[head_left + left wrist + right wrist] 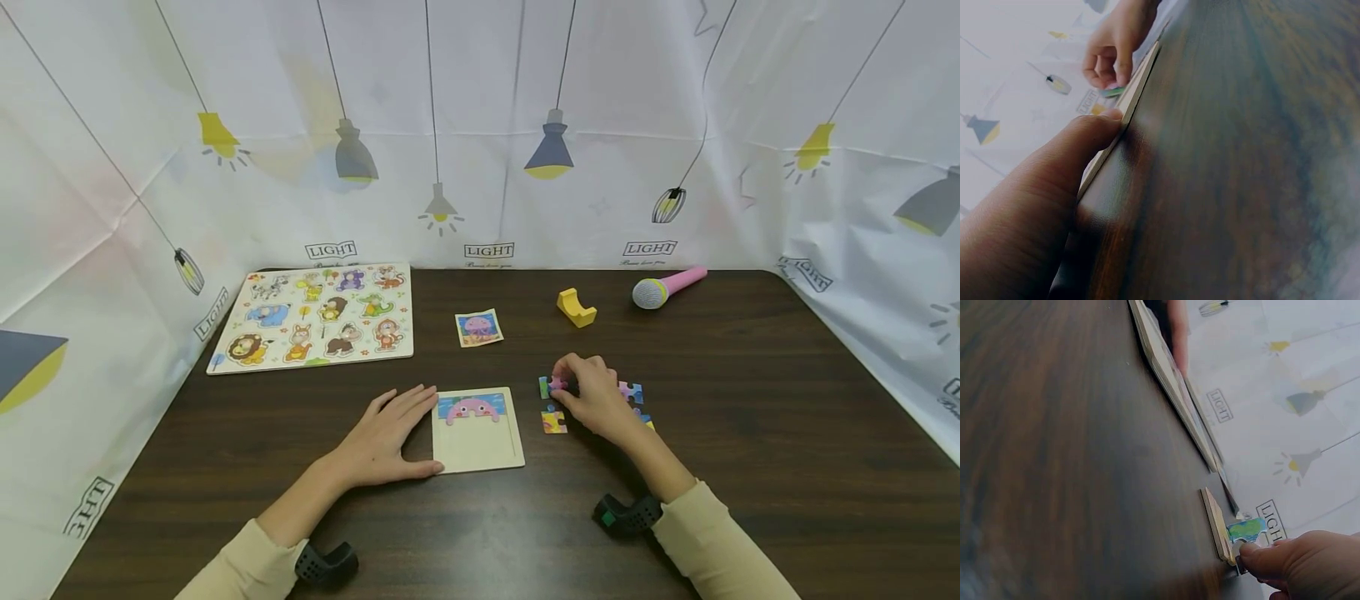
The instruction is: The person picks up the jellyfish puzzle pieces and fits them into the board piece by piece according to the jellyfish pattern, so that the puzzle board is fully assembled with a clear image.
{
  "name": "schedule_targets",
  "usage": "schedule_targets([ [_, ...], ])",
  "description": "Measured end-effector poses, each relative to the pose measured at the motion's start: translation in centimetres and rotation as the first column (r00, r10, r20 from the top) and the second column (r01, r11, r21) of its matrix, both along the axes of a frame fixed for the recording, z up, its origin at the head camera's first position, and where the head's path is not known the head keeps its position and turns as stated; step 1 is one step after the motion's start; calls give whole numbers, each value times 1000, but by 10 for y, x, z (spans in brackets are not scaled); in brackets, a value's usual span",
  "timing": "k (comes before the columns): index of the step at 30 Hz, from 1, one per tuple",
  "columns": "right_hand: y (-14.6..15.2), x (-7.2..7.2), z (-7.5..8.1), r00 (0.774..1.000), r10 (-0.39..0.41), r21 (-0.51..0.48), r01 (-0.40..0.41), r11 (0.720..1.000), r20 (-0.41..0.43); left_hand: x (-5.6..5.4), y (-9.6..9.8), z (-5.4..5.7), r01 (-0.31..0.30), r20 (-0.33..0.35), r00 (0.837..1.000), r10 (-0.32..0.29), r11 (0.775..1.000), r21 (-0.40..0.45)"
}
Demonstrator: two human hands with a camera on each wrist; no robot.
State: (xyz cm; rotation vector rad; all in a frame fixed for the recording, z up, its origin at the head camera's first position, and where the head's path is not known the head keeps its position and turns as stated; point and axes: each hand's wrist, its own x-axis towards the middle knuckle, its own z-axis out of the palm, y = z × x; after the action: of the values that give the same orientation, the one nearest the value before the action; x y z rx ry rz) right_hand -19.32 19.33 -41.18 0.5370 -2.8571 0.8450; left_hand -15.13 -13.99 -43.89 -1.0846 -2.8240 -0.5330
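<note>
1. Head view: the shallow puzzle tray [480,446], nearly square, sits at the centre of the surface [480,542], its sides running up the frame with a slight lean to the left; the strip of fitted picture spans its top, long axis left to right, with the pink face upright.
2. The left hand [387,439] lies along the tray's left edge, fingers spread and nearly straight, thumb touching the lower left corner, grasping nothing.
3. The right hand [600,400], right of centre, pinches a green-edged puzzle piece [545,387]; a yellow-and-pink piece [554,422] lies just below it, and further loose pieces [632,392] show partly behind the hand.
4. Left wrist view: the tray appears edge-on, pale and thin, slanting from lower left to upper right, with the left thumb on its rim; the right hand's curled fingers meet the green-edged piece at upper left.
5. Right wrist view: at lower right, thumb and finger grip that piece, tilted up, its green-and-blue side visible; the tray's edge slants down from top centre.
</note>
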Motion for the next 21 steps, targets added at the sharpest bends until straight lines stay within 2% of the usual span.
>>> schedule_targets([
  [6,-3,-1,1,996,55,-17,-57,998,-66,-1,-1,-2,5,-12,1000,-5,1000,-6],
  [12,-9,3,8,986,118,-33,-123,992,-115,-3,-2,-1,17,-4,1000,-17,1000,15],
  [21,-30,14,23,988,145,-151,-150,977,-45,-2,-3,-1,16,6,1000,-16,1000,9],
])
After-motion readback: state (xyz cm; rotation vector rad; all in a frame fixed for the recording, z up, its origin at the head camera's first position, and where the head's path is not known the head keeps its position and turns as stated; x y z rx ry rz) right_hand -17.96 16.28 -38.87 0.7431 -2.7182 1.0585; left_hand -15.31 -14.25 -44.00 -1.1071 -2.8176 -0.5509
